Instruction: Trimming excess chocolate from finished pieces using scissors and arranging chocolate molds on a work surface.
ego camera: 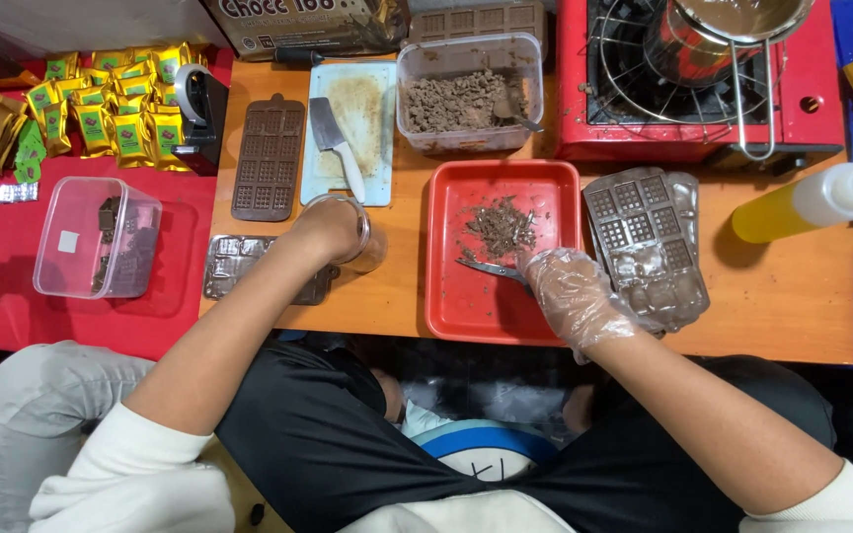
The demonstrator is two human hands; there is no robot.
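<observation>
R hand (570, 296), in a clear plastic glove, sat at the near-right edge of the red tray (451, 296). Fingers were curled down onto a small metal tool (491, 268) lying in the tray, prob. a scraper or scissors; too small and glove-covered to say which. Grip looked pinched on its near end, though the fingertips were blurred by the glove. A heap of chocolate shavings (503, 225) lay just beyond the tool, mid-tray.

L hand (333, 227), bare, was cupped over the top of a clear glass jar (367, 247), fingers wrapped on the rim. Jar mostly hidden under the hand; contents couldn't be told. It stood on the wooden table (782, 296) between the tray and a clear empty mould (239, 265), whose near-right corner was covered by the L forearm.

Just R of the tray, a clear plastic mould filled w/ chocolate (644, 242), near corner tucked behind the R wrist. Farther back: a brown bar mould (267, 158), a cutting board (357, 128) w/ a knife (336, 146) on it, and a clear tub of chocolate crumbs (468, 94) w/ a spoon handle sticking out. Red stove (792, 118) at back R, its pot cut off by the top edge. Yellow squeeze bottle (807, 202) lay far R. Gold-wrapped bars (111, 104) piled back L beside a lidded box (96, 237).
</observation>
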